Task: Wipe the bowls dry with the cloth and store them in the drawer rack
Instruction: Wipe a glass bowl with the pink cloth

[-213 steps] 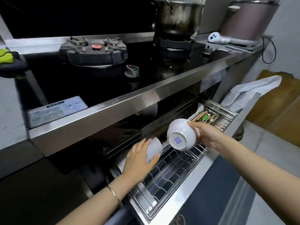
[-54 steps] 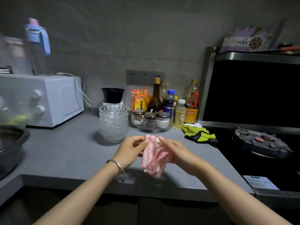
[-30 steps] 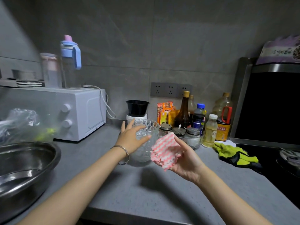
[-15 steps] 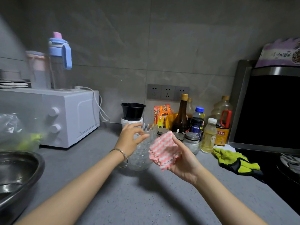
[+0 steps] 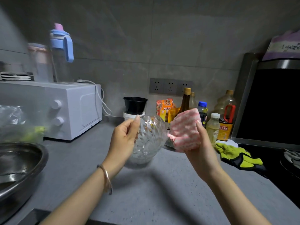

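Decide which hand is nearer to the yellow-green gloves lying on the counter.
Right. The right hand, gripping the cloth, is just left of the gloves; the left hand, holding the glass bowl, is farther left.

Both forearms reach forward, left grip holding the bowl, right grip pinching the cloth.

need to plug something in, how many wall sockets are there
3, in one row: left socket, middle socket, right socket just above the brown bottle. Others could be out of frame.

Print on bottle labels and packet is illegible.
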A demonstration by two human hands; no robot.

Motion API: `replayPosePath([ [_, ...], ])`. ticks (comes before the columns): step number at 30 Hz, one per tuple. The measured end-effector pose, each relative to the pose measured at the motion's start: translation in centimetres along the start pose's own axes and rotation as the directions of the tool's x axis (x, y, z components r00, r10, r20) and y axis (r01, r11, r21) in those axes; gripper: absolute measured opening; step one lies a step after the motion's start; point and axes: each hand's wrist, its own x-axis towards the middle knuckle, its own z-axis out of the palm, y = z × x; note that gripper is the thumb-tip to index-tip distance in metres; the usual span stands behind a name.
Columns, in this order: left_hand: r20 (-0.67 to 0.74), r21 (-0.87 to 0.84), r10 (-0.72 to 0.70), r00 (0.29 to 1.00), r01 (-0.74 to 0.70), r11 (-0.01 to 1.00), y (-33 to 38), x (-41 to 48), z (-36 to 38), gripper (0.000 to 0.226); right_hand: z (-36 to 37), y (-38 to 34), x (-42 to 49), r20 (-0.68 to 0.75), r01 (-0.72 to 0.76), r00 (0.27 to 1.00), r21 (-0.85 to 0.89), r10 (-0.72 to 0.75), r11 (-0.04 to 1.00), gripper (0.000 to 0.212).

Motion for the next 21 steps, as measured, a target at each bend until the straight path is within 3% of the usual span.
replayPosePath([
  [2, -0.018, -0.036, -0.04, 0.999, 0.04, 0.999, -1.0, -1.4, 0.5, 0.059, 1.2, 1.2, -1.0, 0.095, 0.142, 0.988, -0.214, -0.124, 0.966, 0.071],
  [4, -0.039, -0.09, -0.116, 0.993, 0.112, 0.99, -1.9, -2.4, 1.0, 0.067, 2.5, 3.2, -2.0, 0.177, 0.281, 0.958, -0.411, -0.227, 0.867, 0.065],
  [8, -0.172, -0.103, -0.252, 0.952, 0.237, 0.966, -3.0, -4.0, 2.0, 0.052, 3.2, 7.2, -3.1, 0.29, 0.522, 0.843, -0.647, -0.453, 0.556, 0.049],
  [11, -0.138, -0.2, -0.322, 0.937, 0.292, 0.935, -4.0, -4.8, 2.6, 0.061, 3.3, 8.1, -3.2, 0.393, 0.585, 0.759, -0.762, -0.518, 0.278, 0.047],
  [12, -0.129, -0.2, -0.343, 0.93, 0.315, 0.928, -4.3, -5.0, 2.7, 0.061, 3.3, 8.1, -3.0, 0.398, 0.58, 0.751, -0.778, -0.528, 0.239, 0.046],
  [14, -0.13, -0.147, -0.329, 0.935, 0.309, 0.939, -4.3, -5.1, 3.1, 0.058, 3.2, 7.6, -2.3, 0.335, 0.545, 0.77, -0.788, -0.543, 0.286, 0.038],
  [18, -0.233, -0.143, -0.305, 0.924, 0.277, 0.95, -3.2, -5.4, 3.5, 0.062, 2.4, 7.3, -1.5, 0.165, 0.447, 0.874, -0.642, -0.457, 0.623, 0.034],
  [21, -0.318, -0.241, -0.352, 0.881, 0.284, 0.928, -2.9, -5.1, 3.4, 0.053, 2.0, 8.5, -3.2, 0.201, 0.488, 0.859, -0.602, -0.472, 0.632, 0.04],
])
